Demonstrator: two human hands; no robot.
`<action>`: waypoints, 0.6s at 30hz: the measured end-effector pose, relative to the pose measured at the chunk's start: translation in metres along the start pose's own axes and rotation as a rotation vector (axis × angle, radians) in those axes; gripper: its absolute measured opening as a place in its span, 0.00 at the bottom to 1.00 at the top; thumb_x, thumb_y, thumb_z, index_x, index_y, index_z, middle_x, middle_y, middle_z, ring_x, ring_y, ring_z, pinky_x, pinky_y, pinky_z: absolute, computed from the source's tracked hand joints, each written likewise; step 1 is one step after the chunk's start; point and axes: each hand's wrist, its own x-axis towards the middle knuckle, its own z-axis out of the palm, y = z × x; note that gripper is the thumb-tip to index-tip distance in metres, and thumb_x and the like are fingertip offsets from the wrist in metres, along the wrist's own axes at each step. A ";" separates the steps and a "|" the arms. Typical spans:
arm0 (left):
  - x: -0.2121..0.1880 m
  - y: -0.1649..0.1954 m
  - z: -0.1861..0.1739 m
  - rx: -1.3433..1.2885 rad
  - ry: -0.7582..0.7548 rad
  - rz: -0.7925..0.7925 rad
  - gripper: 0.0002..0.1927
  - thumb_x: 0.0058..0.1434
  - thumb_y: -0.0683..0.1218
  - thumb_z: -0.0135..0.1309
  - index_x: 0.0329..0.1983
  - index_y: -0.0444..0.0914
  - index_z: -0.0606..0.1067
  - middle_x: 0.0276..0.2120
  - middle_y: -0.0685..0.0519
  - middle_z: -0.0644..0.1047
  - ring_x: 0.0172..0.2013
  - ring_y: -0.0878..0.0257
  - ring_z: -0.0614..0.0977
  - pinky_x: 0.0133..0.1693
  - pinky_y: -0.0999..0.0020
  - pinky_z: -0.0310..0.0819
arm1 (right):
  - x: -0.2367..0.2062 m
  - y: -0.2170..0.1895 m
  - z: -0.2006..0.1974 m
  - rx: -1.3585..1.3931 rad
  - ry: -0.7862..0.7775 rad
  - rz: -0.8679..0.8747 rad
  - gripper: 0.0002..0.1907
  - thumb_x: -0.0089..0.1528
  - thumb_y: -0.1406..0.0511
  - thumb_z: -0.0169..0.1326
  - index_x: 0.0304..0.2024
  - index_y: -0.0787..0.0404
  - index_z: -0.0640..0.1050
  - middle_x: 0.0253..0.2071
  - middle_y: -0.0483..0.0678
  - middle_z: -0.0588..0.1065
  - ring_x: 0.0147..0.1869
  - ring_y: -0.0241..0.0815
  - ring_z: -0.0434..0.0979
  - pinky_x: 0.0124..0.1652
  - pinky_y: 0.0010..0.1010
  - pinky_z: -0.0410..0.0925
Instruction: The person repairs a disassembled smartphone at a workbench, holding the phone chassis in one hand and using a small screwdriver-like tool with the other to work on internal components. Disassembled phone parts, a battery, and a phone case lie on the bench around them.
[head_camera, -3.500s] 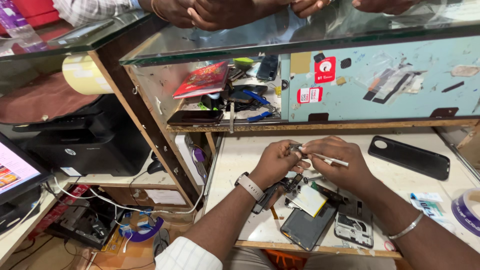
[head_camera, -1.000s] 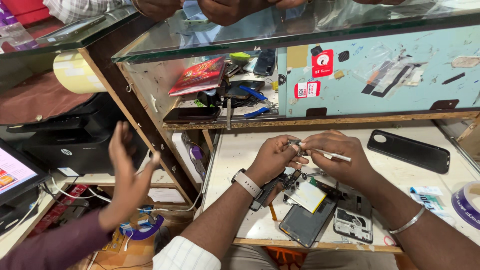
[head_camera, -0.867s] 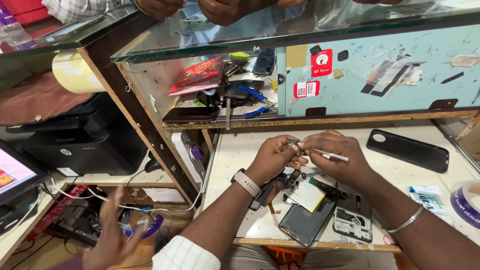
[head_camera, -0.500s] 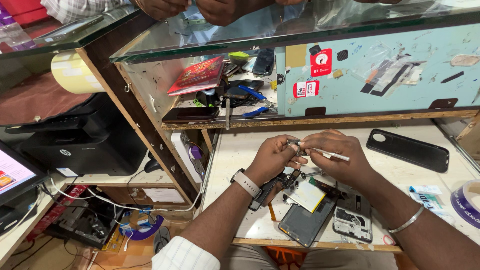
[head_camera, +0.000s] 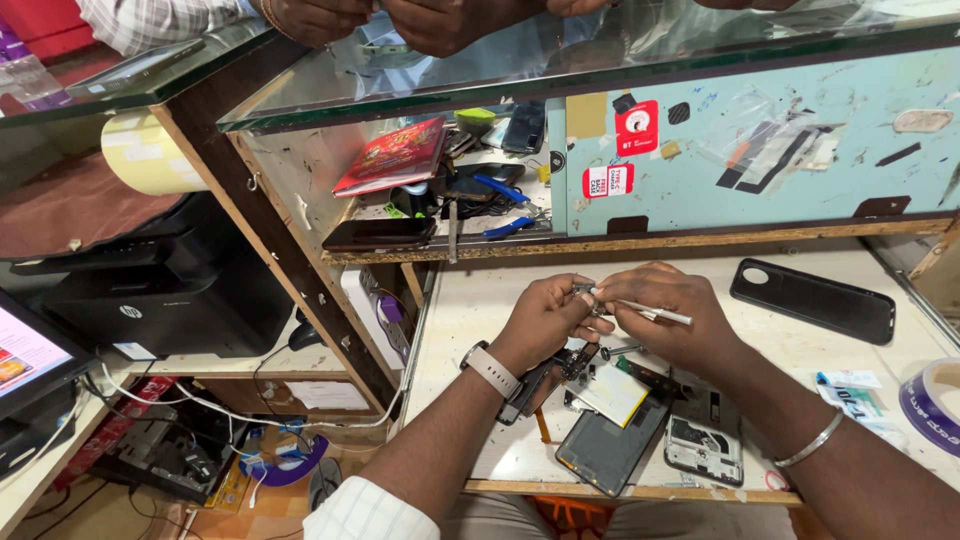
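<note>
Head view: both hands (head_camera: 620, 310) pinch tweezers (head_camera: 645, 309) above opened phone (head_camera: 640, 425) near bench edge (head_camera: 620, 490).

One head-worn view looks steeply down from close above the workbench (head_camera: 480, 300). The left hand (head_camera: 545, 320) and right hand (head_camera: 670, 315) meet near frame centre, forearms entering from the bottom edge. Beyond the hands the view takes in a shelf (head_camera: 440, 245) under a glass counter (head_camera: 560, 50); left of them, a printer (head_camera: 150, 285).
</note>
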 end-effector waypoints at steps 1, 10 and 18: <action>0.001 -0.002 -0.001 0.007 0.007 -0.005 0.12 0.73 0.42 0.44 0.55 0.31 0.71 0.46 0.46 0.80 0.42 0.59 0.86 0.41 0.71 0.84 | 0.000 0.001 0.001 -0.008 -0.003 -0.006 0.13 0.57 0.71 0.60 0.44 0.58 0.84 0.45 0.47 0.83 0.50 0.42 0.84 0.51 0.33 0.72; 0.001 -0.003 -0.005 -0.041 0.030 0.041 0.11 0.74 0.43 0.46 0.54 0.32 0.72 0.47 0.47 0.80 0.42 0.60 0.85 0.40 0.70 0.83 | 0.004 -0.008 -0.004 -0.030 0.056 -0.023 0.13 0.57 0.70 0.60 0.44 0.59 0.83 0.44 0.47 0.84 0.50 0.41 0.84 0.51 0.34 0.72; -0.014 0.013 -0.001 0.192 0.158 0.117 0.11 0.72 0.41 0.48 0.53 0.29 0.71 0.43 0.45 0.79 0.39 0.59 0.85 0.38 0.70 0.82 | 0.006 -0.013 0.006 -0.167 0.175 0.301 0.14 0.63 0.63 0.58 0.51 0.56 0.83 0.44 0.49 0.83 0.44 0.38 0.84 0.44 0.30 0.74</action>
